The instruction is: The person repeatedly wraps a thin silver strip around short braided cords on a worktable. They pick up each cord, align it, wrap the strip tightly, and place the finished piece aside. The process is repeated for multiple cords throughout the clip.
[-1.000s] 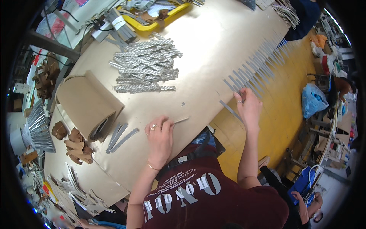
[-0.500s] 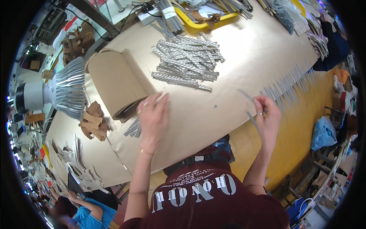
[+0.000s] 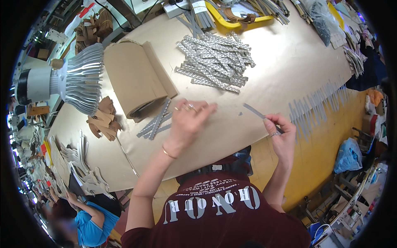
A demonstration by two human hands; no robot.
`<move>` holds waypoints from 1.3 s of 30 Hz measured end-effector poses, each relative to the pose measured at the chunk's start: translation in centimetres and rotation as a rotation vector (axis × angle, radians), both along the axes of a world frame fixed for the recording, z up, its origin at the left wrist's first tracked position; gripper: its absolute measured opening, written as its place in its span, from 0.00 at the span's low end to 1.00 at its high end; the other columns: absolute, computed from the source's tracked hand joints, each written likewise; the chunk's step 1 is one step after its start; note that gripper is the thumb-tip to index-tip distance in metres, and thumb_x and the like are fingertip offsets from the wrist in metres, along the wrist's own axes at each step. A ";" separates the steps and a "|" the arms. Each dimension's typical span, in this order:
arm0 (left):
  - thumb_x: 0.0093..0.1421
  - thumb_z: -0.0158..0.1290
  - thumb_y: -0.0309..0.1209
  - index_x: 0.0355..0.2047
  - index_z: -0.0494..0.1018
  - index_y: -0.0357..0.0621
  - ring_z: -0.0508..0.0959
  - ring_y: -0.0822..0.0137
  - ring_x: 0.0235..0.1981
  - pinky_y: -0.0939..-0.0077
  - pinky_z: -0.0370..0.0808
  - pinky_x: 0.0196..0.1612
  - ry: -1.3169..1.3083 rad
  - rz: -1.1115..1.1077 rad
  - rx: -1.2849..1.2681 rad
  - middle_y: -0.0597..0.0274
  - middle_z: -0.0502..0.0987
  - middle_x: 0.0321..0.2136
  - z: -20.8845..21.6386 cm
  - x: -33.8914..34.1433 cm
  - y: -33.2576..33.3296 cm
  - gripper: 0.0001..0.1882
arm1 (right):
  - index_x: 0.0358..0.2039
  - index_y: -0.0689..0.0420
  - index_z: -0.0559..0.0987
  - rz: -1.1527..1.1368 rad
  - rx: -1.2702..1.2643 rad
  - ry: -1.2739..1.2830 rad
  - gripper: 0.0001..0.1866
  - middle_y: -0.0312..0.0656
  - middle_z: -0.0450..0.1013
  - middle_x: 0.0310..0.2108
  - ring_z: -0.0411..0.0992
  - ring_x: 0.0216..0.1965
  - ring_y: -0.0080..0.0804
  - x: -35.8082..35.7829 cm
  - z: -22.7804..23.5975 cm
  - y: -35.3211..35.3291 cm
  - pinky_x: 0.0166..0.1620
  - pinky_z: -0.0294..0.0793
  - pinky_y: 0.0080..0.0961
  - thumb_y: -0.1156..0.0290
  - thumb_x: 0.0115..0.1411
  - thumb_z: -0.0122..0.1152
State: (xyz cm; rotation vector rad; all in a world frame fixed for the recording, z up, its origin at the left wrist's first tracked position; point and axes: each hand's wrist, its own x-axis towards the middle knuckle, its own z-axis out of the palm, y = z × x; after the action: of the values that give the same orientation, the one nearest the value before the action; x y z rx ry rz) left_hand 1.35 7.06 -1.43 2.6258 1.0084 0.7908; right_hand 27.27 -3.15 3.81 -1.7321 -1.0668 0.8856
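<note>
My right hand [image 3: 282, 134] pinches a thin flat grey strip [image 3: 253, 110] between thumb and fingers, above the near edge of the table [image 3: 219, 136]. The strip points up and to the left. My left hand [image 3: 191, 124], slightly blurred, is over the table with its index finger stretched toward that strip; nothing shows in it. Just left of this hand, a few grey and braided strips [image 3: 158, 120] lie crossed beside a brown paper roll [image 3: 134, 76]. Farther back lies a heap of silvery braided strips [image 3: 215, 60]. Thin grey strips [image 3: 318, 107] hang in a row along the right edge.
A finned metal lamp [image 3: 84, 78] juts in at left, above brown leather pieces [image 3: 105, 120]. A yellow tray [image 3: 244, 25] and bundled strips [image 3: 202, 16] stand at the back. Pale cut pieces [image 3: 82, 161] lie at lower left, near a person in blue [image 3: 97, 223].
The view has shifted. My left hand has moved right, away from the small pile, where a braided strip now lies on top. The right hand's strip has come inward, toward the left hand.
</note>
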 end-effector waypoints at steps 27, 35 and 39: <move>0.63 0.59 0.25 0.41 0.79 0.36 0.76 0.79 0.28 0.83 0.70 0.30 -0.706 0.339 -0.954 0.65 0.81 0.26 1.1 -0.5 -9.4 0.07 | 0.45 0.54 0.80 0.673 0.091 -0.758 0.16 0.39 0.76 0.41 0.72 0.44 0.39 -6.4 2.1 1.9 0.53 0.63 0.37 0.63 0.57 0.67; 0.55 0.63 0.28 0.43 0.80 0.46 0.76 0.63 0.39 0.67 0.68 0.46 -0.090 0.367 -0.196 0.63 0.78 0.43 -0.5 -1.0 -6.3 0.14 | 0.35 0.58 0.81 0.486 -0.151 -0.378 0.05 0.44 0.74 0.33 0.74 0.31 0.41 -6.6 0.8 2.2 0.37 0.71 0.34 0.70 0.62 0.62; 0.52 0.60 0.27 0.44 0.79 0.49 0.74 0.61 0.44 0.62 0.66 0.50 0.003 0.312 -0.135 0.65 0.76 0.45 -2.0 -2.0 -6.6 0.17 | 0.35 0.59 0.81 0.419 -0.181 -0.399 0.04 0.43 0.74 0.32 0.74 0.30 0.42 -5.5 1.3 2.1 0.34 0.72 0.33 0.72 0.62 0.63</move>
State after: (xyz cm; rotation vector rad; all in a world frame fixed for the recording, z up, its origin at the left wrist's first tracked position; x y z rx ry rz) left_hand -0.64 0.43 -3.38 2.3882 1.4419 0.7513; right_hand 21.76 -1.01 5.11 -1.9189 -1.7033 0.9314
